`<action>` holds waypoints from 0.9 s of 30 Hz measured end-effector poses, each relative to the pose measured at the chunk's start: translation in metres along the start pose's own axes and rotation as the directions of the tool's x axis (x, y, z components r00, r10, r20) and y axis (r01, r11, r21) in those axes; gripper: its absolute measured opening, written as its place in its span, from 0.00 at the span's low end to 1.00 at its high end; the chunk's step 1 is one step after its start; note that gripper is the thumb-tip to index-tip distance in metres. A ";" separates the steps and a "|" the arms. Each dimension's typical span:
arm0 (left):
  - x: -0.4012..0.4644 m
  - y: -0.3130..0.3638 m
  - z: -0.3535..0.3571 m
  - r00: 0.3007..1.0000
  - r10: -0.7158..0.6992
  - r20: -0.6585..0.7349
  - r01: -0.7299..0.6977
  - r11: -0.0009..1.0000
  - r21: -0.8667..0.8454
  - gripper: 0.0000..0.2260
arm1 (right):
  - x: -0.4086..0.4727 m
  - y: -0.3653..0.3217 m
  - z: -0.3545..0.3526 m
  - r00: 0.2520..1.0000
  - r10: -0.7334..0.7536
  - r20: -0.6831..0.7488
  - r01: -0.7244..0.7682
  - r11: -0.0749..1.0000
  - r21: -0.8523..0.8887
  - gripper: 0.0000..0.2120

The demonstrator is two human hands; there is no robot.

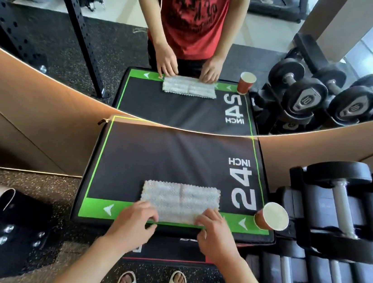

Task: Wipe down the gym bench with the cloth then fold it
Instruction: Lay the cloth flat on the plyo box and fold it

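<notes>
The cloth [180, 202] lies as a neat rectangle at the near edge of the black tabletop [166, 157], so the wiping looks finished and the folding under way, likely with one more fold left. The left hand [137, 218] and right hand [213, 228] each curl their fingers onto a near corner of it, pinching or pressing it. The fingertips hide those corners, so how many layers there are is unclear.

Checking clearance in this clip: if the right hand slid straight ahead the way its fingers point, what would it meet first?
The right hand already touches the folded cloth at its near edge, so it would push into that first. Beyond lies bare bench pad, then the mirror; the paper cup sits off to the right.
</notes>
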State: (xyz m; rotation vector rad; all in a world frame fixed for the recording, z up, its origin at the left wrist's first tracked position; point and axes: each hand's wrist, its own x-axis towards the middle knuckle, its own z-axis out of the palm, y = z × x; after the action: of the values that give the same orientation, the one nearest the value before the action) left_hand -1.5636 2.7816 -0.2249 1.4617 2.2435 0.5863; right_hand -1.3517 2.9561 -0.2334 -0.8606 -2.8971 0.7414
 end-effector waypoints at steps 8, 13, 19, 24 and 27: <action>0.029 -0.003 -0.007 0.983 -0.099 -0.156 0.104 0.994 0.026 0.06 | 0.032 0.009 -0.006 0.920 0.309 -0.240 -0.291 0.950 0.111 0.09; 0.037 -0.002 0.000 0.994 -0.075 -0.077 0.080 0.994 0.070 0.10 | 0.047 0.014 -0.005 0.865 0.479 -0.147 -0.469 0.877 0.102 0.06; 0.038 -0.001 0.007 0.996 -0.062 -0.059 0.068 0.992 0.108 0.13 | 0.046 0.017 0.001 0.869 0.467 -0.164 -0.455 0.884 0.104 0.07; 0.040 -0.003 0.007 0.997 -0.054 -0.062 0.061 0.991 0.120 0.13 | 0.045 0.020 0.001 0.838 0.517 -0.177 -0.497 0.855 0.146 0.02; 0.042 -0.003 0.009 0.998 -0.040 -0.045 0.046 0.991 0.125 0.13 | 0.047 0.020 0.001 0.843 0.505 -0.188 -0.495 0.863 0.101 0.07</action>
State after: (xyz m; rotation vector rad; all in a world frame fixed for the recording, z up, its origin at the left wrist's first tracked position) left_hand -1.5769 2.8199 -0.2378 1.4688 2.3775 0.4744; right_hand -1.3818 2.9952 -0.2478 -1.6152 -2.4696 0.6861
